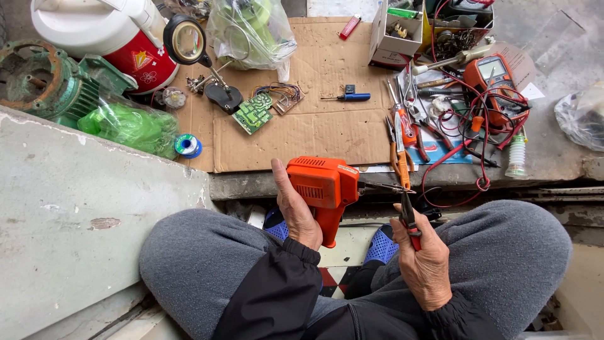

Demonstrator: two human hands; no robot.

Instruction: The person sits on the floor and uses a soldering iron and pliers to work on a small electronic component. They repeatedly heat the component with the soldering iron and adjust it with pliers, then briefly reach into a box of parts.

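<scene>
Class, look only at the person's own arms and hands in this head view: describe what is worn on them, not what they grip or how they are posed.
Both arms wear black long sleeves with ribbed cuffs ending at the wrists. The left hand and right hand are bare: no gloves, and no rings or watch can be seen. A zip runs down the front of the black jacket between the sleeves.

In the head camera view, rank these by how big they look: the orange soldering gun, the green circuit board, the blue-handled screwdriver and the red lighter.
1. orange soldering gun, though it sits nearest the camera, held in the left hand
2. green circuit board
3. blue-handled screwdriver
4. red lighter, farthest away, so its rank is less sure
</scene>
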